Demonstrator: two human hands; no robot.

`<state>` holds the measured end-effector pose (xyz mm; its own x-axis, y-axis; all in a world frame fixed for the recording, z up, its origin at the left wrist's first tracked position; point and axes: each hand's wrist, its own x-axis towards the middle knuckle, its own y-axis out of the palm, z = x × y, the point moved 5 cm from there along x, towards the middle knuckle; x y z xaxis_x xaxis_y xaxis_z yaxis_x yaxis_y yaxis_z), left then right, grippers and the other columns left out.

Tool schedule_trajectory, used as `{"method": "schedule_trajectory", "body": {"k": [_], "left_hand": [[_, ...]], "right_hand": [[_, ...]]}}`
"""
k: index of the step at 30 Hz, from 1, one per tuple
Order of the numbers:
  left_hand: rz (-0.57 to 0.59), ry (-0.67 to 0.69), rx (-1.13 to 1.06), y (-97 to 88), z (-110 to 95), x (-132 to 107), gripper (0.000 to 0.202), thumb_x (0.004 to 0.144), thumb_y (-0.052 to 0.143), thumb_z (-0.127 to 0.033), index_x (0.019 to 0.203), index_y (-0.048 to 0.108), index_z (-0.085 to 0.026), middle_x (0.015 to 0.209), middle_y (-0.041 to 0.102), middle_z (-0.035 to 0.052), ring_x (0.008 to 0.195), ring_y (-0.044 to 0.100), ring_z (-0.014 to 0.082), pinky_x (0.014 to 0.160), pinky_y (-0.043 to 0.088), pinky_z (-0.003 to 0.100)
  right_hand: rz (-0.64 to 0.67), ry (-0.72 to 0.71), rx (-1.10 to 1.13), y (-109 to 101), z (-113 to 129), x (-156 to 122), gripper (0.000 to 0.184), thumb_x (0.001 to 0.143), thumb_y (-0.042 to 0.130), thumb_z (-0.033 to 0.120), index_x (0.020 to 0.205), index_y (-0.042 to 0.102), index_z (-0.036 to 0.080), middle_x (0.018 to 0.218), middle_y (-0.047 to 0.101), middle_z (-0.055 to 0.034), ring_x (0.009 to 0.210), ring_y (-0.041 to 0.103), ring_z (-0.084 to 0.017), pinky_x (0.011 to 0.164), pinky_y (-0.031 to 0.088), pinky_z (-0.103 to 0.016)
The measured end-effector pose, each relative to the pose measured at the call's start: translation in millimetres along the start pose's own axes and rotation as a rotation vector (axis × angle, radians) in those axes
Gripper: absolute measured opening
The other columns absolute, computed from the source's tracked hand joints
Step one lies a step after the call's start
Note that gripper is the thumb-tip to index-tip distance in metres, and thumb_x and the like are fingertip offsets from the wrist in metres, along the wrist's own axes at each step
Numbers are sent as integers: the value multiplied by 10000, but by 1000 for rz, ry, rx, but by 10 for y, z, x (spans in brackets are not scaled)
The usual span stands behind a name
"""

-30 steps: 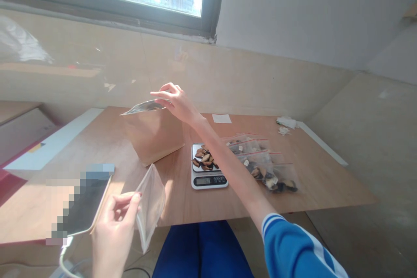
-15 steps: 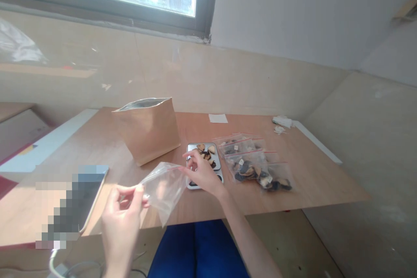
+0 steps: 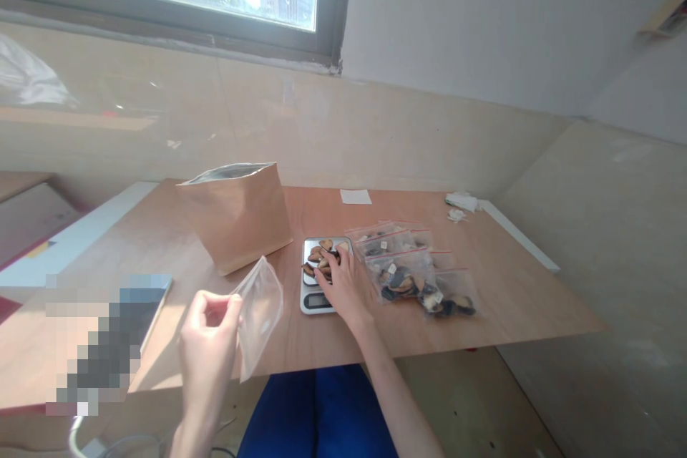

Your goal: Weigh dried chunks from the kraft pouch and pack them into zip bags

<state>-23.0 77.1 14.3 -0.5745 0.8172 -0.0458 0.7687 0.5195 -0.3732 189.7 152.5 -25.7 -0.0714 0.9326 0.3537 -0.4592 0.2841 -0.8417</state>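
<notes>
Although it is hidden by pixels, a phone [image 3: 110, 343] lies on the bench [image 3: 509, 300] at lower left. Beside it, the left hand [image 3: 207, 343] is closed and pinches the top edge of a clear zip bag [image 3: 261, 315] above the bench. Further up stands a kraft paper pouch [image 3: 236, 218]. At the centre, the right hand [image 3: 348, 286] curves its fingers over dark and tan dried pieces [image 3: 320, 260] on a digital kitchen scale [image 3: 316, 304]; I cannot tell if it grips any. Just to the right lie filled zip bags [image 3: 416, 275].
</notes>
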Motion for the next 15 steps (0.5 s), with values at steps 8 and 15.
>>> {"method": "schedule_trajectory", "body": {"k": [8,15], "left_hand": [[43,-7,26,56,52,-16,202,688,556,-382,660,452,-211,599,512,-41,598,483,150,600,363,272],[11,5,-47,110,88,-22,205,684,557,-373,649,443,-206,592,496,-49,608,465,140,613,353,269]], "right_hand": [[56,-212,-139,6,-137,123,205,866,543,339,987,651,213,1091,579,-108,971,542,-260,815,466,-385],[101,-349,-113,96,-202,269,251,946,393,258,853,612,178,916,615,-89,832,577,-177,699,471,-269]]}}
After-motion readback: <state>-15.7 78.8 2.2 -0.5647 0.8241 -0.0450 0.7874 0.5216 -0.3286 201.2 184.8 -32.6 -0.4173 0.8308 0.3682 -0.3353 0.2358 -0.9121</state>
